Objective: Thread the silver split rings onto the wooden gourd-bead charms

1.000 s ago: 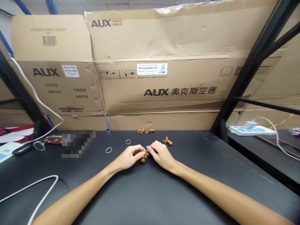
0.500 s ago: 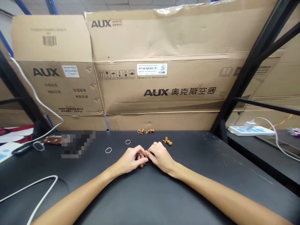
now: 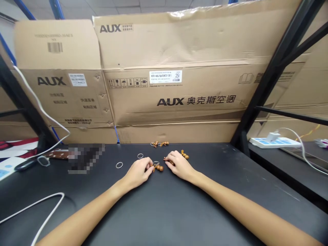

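A small brown gourd keychain (image 3: pixel 159 168) with a metal ring lies on the black tabletop between my hands. My left hand (image 3: pixel 137 172) pinches the cord end of this keychain, thumb and fingers closed. To its right, my right hand (image 3: pixel 179 166) has its fingers curled over another brown gourd charm (image 3: pixel 169 162), mostly hidden under them. One more gourd charm (image 3: pixel 185 154) lies just behind my right hand. Two bare metal rings, a nearer ring (image 3: pixel 119 165) and a farther ring (image 3: pixel 140 155), rest left of my hands.
Two gourd keychains with rings (image 3: pixel 164 144) lie at the back edge, before large cardboard boxes (image 3: pixel 169 112). A white cable (image 3: pixel 48 208) crosses the left side. A power strip (image 3: pixel 276 142) sits beyond the black frame post (image 3: pixel 258 102) on the right.
My hands have moved apart from their shared hold. The gourd keychain with its ring now shows on the table at my left fingertips, and my right hand has moved right onto another charm.
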Demonstrator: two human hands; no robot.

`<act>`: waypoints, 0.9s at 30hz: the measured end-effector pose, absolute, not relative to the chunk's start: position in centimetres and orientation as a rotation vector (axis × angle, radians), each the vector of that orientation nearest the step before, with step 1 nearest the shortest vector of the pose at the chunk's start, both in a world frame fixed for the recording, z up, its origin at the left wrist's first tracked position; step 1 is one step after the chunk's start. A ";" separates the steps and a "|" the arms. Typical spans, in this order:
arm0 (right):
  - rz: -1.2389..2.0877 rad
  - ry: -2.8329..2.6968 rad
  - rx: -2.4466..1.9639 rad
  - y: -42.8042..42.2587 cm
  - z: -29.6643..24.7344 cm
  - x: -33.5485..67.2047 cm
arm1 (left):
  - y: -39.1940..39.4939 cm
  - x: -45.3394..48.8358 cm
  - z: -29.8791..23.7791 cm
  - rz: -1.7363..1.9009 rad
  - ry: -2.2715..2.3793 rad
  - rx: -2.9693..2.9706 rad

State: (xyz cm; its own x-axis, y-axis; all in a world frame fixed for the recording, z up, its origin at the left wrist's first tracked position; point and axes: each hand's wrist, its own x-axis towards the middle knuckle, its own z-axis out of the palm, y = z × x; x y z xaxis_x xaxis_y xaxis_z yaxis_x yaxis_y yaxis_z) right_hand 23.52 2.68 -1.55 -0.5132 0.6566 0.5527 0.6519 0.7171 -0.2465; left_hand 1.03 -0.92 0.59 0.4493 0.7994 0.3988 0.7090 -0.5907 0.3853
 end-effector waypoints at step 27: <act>0.127 -2.337 -1.147 2.5 -2.4 23.1 | -1.5 0.6 0.7 0.404 1.290 2.684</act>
